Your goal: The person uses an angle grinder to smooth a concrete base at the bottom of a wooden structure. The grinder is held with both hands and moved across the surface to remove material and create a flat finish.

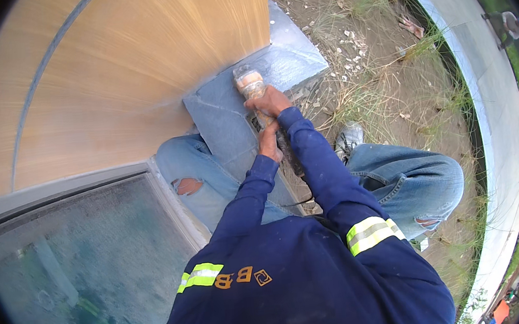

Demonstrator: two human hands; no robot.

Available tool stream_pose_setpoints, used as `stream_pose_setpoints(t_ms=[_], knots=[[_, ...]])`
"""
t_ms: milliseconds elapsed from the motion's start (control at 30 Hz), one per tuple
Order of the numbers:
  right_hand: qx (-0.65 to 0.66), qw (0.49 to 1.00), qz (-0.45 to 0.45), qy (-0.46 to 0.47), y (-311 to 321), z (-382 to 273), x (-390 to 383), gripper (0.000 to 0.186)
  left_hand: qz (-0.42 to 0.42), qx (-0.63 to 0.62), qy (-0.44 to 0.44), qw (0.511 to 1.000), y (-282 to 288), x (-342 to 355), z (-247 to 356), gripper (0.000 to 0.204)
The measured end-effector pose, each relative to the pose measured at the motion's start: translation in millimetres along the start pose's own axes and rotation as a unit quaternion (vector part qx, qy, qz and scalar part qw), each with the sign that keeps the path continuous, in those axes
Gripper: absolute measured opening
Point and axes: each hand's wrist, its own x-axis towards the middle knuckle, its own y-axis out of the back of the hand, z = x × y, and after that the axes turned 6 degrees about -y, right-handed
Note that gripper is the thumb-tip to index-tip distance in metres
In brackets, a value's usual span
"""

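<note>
Both my hands grip a dust-coated corded power tool [250,83], in shape like an angle grinder. My right hand [271,101] is closed round its body near the pale, rounded front end. Lower down, nearer to me, my left hand [269,143] wraps its rear part. The tool lies over the grey tiled ledge [220,118], close to the wood-look wall panel [166,58]. Its working tip is hidden, so contact with the tile cannot be made out. A dark cord [298,203] trails back toward my body.
Glass in a pale frame [185,211] stands at my left. Right of the ledge lies sandy ground with grass tufts [357,101] and scattered pale chips [355,50]. A curved pale kerb [476,82] bounds it. My bent knees flank the ledge. Another person [505,27] is at far right.
</note>
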Motion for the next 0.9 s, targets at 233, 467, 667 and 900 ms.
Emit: stream_pose_setpoints(t_ms=[233, 467, 667, 900], knots=[[-0.001, 1.0, 0.021, 0.014, -8.6, 21.8, -37.0, 0.086, 0.027, 0.002, -0.021, 0.999, 13.6, -31.1, -26.3, 0.039], [0.021, 0.998, 0.049, 0.015, 20.3, 15.5, 1.7, 0.075, -0.021, 0.013, 0.001, 1.0, -18.4, 1.8, -7.7, 0.039], [-0.026, 0.999, 0.003, 0.028, -18.6, -7.1, -20.5, 0.083, 0.007, -0.031, -0.024, 0.999, 26.2, -8.0, -6.8, 0.04], [-0.015, 1.0, -0.006, -0.012, -17.0, 29.5, -68.6, 0.088, 0.028, -0.019, -0.007, 0.999, 33.3, -61.5, -39.4, 0.039]])
